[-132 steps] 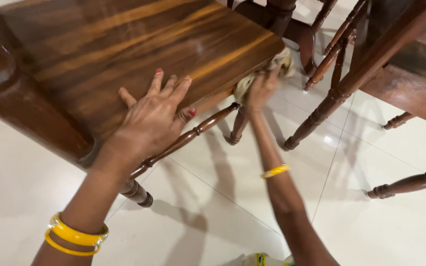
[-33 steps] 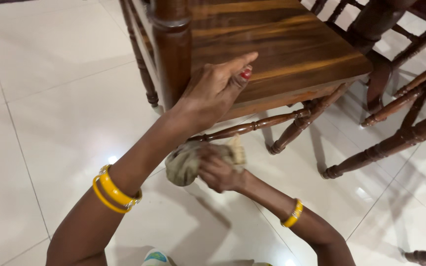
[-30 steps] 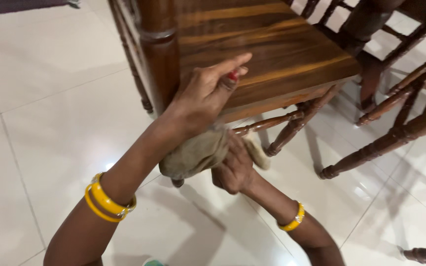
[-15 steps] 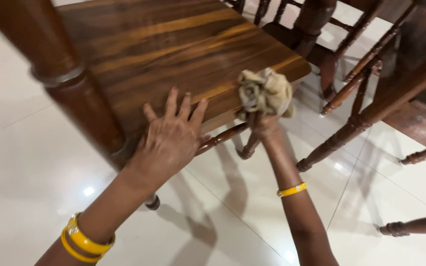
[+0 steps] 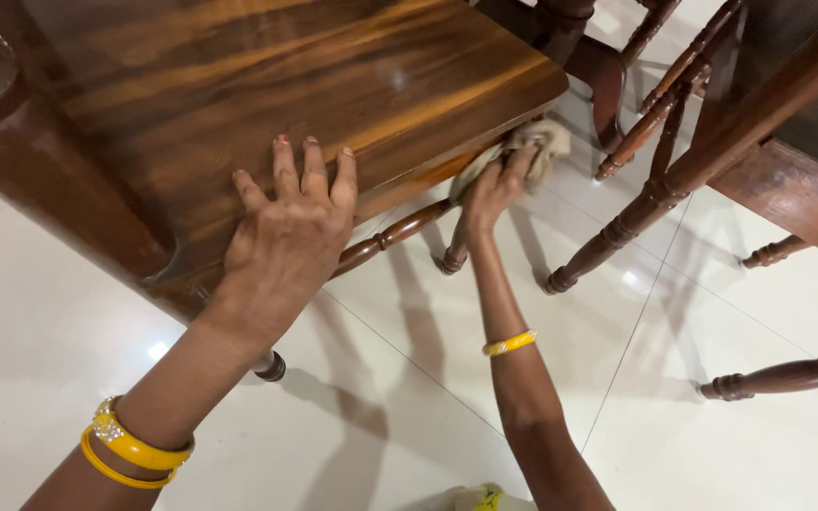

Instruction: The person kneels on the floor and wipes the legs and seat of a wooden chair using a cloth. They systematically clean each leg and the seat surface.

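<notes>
cloth (image 5: 534, 144), a crumpled beige rag, is bunched in the right hand (image 5: 492, 189) and pressed up against the front edge of the wooden chair seat (image 5: 267, 85), close to the seat's front right corner, just above the turned rail (image 5: 385, 238) that runs between the legs. the right hand's fingers curl around the rag, so it is grasping it, with the rag touching the wood. the left hand (image 5: 286, 241) lies flat and spread on top of the seat near its front edge, palm down, fingers apart, holding nothing and only resting its weight there. both wrists wear yellow bangles (image 5: 130, 449).

how far along: the top of the seat looks glossy and free of marks, with light shining off the grain, so by the look of it the flat top needs little more. the rag sits at the edge, so the rim and underside seem to be the part in hand. the rail, the chair leg (image 5: 452, 255) and the other turned legs (image 5: 655, 189) standing on the white tiled floor (image 5: 617, 397) to the right show no sign either way; whether they are wiped cannot be told.
</notes>
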